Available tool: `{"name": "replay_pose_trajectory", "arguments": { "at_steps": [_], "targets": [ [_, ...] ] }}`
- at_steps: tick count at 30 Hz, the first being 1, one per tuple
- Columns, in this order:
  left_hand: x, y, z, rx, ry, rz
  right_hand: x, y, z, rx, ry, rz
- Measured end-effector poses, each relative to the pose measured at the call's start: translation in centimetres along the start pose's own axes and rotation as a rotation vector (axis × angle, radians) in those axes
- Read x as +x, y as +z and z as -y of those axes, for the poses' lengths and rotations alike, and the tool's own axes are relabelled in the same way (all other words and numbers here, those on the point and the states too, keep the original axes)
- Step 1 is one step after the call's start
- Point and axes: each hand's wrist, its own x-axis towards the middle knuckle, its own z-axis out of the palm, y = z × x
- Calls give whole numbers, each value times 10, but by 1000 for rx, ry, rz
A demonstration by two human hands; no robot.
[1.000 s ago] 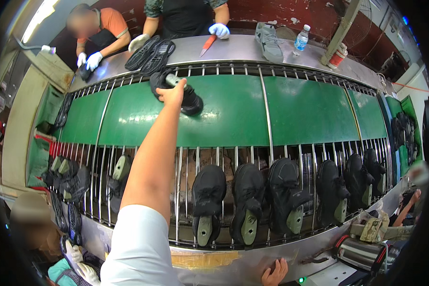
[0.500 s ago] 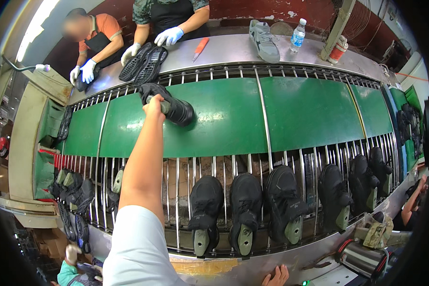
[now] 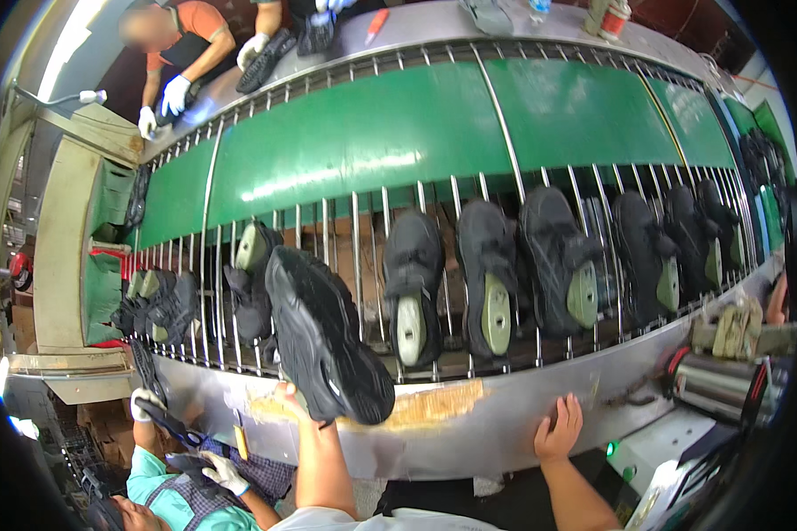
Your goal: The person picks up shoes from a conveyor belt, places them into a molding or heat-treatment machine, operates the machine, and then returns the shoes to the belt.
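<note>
My left hand [image 3: 294, 403] grips a black shoe [image 3: 323, 332], lifted over the near edge of the rack with its dark sole turned toward me. Most of the fingers are hidden behind the shoe. To the right, my right hand [image 3: 560, 431] lies with fingers stretched out on the metal edge [image 3: 514, 425], holding nothing. Black shoes on green lasts stand in a row along the rods, among them one shoe [image 3: 413, 265] near the middle. Another lasted shoe [image 3: 255, 292] sits just left of the held one.
A green belt [image 3: 354, 142] runs across metal rods behind the row. Beyond it, co-workers' gloved hands [image 3: 175, 93] handle soles on a metal ledge, where an orange-handled knife [image 3: 377, 25] lies. A co-worker [image 3: 186, 496] in teal is at lower left. A metal cylinder [image 3: 713, 389] stands at right.
My left hand has drawn the shoe from over the green belt back to the near edge, and its sole now faces me. My right hand shows more fully on the edge.
</note>
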Motion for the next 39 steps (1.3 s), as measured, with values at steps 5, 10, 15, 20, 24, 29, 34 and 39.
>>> {"name": "replay_pose_trajectory", "arguments": {
  "at_steps": [5,10,15,20,24,29,34,39],
  "targets": [
    [-111,-56,17,-116,-23,98,-5,1,-3,-8,-76,-68],
    [-176,-65,28,-165,-122,251,-23,3,-5,43,-57,-186],
    [-263,-62,49,-90,-219,318,-89,6,11,576,1,-36],
    [-328,-42,94,104,-498,400,-212,-94,55,1894,137,676],
    [-364,3,156,330,-716,525,-237,-146,30,1494,-68,198],
    [-381,36,235,800,-864,813,-286,-211,-50,1816,387,-35],
    [-379,66,290,770,-932,1162,-323,-278,-124,2151,393,-379],
    [-281,-24,291,1210,-261,669,-314,-366,-265,1074,704,-967]
  ]
}}
